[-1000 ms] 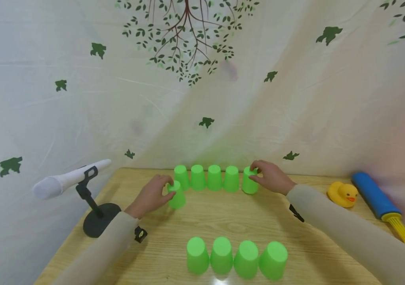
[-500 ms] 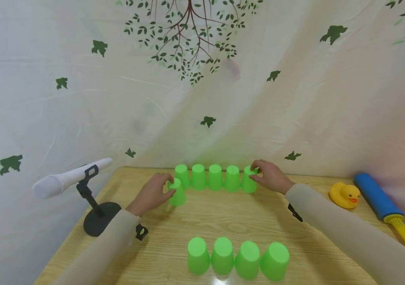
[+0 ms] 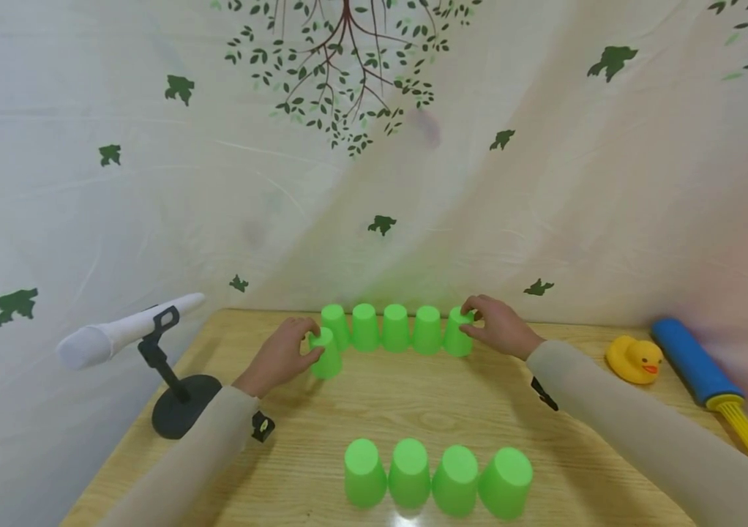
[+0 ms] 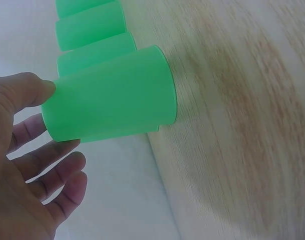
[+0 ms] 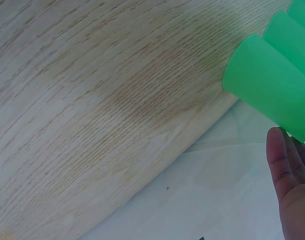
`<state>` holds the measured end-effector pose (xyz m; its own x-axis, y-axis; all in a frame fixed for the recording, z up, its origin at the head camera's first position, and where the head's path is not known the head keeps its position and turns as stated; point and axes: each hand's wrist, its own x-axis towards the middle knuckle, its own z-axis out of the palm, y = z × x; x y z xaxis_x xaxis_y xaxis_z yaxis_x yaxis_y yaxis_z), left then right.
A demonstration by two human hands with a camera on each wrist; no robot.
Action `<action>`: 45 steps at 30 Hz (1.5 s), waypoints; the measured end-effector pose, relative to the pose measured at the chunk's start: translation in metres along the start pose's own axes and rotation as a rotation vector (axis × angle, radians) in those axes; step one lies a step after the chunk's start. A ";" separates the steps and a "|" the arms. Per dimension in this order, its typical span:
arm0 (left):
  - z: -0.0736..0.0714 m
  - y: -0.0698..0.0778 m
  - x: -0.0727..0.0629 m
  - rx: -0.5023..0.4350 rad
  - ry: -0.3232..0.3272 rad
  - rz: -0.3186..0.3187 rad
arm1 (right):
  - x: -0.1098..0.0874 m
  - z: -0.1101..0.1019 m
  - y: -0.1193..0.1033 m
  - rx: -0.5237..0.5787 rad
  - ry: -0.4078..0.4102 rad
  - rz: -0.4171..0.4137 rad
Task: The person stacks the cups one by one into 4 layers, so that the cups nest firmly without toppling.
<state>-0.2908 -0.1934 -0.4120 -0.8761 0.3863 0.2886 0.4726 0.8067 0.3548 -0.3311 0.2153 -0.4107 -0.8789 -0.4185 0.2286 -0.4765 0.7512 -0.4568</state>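
Observation:
Along the table's back edge stands a row of upside-down green cups (image 3: 396, 329). My right hand (image 3: 500, 328) pinches the top of the cup at the row's right end (image 3: 457, 338); in the right wrist view its fingers (image 5: 280, 155) touch that cup's side and the thumb is out of sight. With thumb and fingers, my left hand (image 3: 277, 359) grips another upside-down green cup (image 3: 328, 360) near its top, just in front of the row's left end. This cup (image 4: 112, 97) overlaps the row in the left wrist view, so I cannot tell whether they touch.
A second row of upside-down green cups (image 3: 410, 474) stands near the table's front. On the left is a white microphone (image 3: 130, 329) on a black stand (image 3: 184, 406). A yellow rubber duck (image 3: 634, 360) and a blue-and-yellow pump (image 3: 697, 362) lie right. A printed cloth (image 3: 321, 241) hangs behind.
The cup in my left hand has moved slightly back toward the row. The cup in my right hand has shifted a little left and back, closer to its neighbour.

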 end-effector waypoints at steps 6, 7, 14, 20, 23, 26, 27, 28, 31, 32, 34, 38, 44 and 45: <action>0.000 0.001 0.000 0.002 0.016 0.018 | -0.001 -0.001 -0.001 0.000 0.003 -0.003; 0.000 0.001 0.000 0.006 0.018 0.020 | -0.001 -0.001 -0.002 -0.003 0.002 -0.004; -0.002 0.006 0.001 0.000 0.041 0.034 | -0.004 -0.009 -0.003 -0.024 0.023 0.004; -0.008 0.010 0.002 -0.001 0.084 0.066 | -0.004 -0.017 -0.003 -0.015 0.039 0.020; -0.013 0.011 0.004 -0.013 0.112 0.103 | -0.004 -0.023 -0.006 -0.016 0.060 -0.002; -0.020 0.013 0.008 -0.018 0.159 0.153 | -0.005 -0.034 -0.011 -0.018 0.111 -0.045; -0.023 0.015 0.009 -0.020 0.176 0.170 | -0.004 -0.037 -0.013 -0.021 0.127 -0.059; -0.026 0.016 0.011 -0.027 0.191 0.183 | -0.004 -0.040 -0.015 -0.024 0.141 -0.068; -0.032 0.018 0.016 -0.046 0.226 0.198 | -0.002 -0.047 -0.021 -0.017 0.175 -0.098; -0.034 0.019 0.017 -0.051 0.233 0.199 | -0.001 -0.048 -0.022 -0.018 0.183 -0.106; -0.036 0.020 0.021 -0.059 0.243 0.203 | 0.001 -0.050 -0.027 -0.019 0.194 -0.119; -0.039 0.024 0.030 -0.060 0.258 0.218 | 0.004 -0.049 -0.037 -0.033 0.218 -0.160; -0.039 0.031 0.045 -0.059 0.262 0.222 | 0.009 -0.040 -0.053 -0.021 0.218 -0.243; -0.038 0.033 0.047 -0.057 0.258 0.218 | 0.010 -0.038 -0.056 -0.018 0.214 -0.252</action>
<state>-0.3129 -0.1658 -0.3525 -0.7043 0.4154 0.5757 0.6572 0.6882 0.3074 -0.3141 0.1884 -0.3496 -0.7166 -0.4773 0.5086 -0.6781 0.6475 -0.3478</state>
